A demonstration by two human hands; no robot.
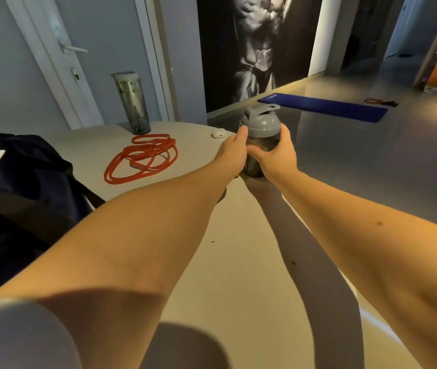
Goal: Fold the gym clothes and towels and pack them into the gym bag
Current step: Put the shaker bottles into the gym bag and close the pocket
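Nearest the camera, a grey sleeve (12, 336) covers the left shoulder. Two bare forearms reach forward over a pale, rounded table (225, 262). The table's right edge curves away close under the right forearm. Beyond that edge lies open grey floor (371, 169).

On the left, a dark gym bag (25, 195) sits on the table, running out of view at the left edge and close beside the left forearm. A white patch shows on it, but what it is cannot be told. Bare table lies between the bag and the arms.

Farther out, at the table's far right rim, both hands hold a dark bottle (262, 123) with a grey flip lid. The left grip (232, 153) is wrapped round its left side, thumb up by the lid. The right grip (278, 158) is clamped round its right side and front. Whether the bottle rests on the table or is lifted cannot be told.

Left of the hands, red bands (142, 158) lie in a loose coil, well apart from the bottle. A small white case (218, 133) sits near the far rim, just beside the left thumb. Behind the bands a tall clear tumbler (132, 102) stands upright.

Past the table are a grey door (65, 62) and a black-and-white poster (259, 49). A blue mat (323, 106) lies flat on the floor.
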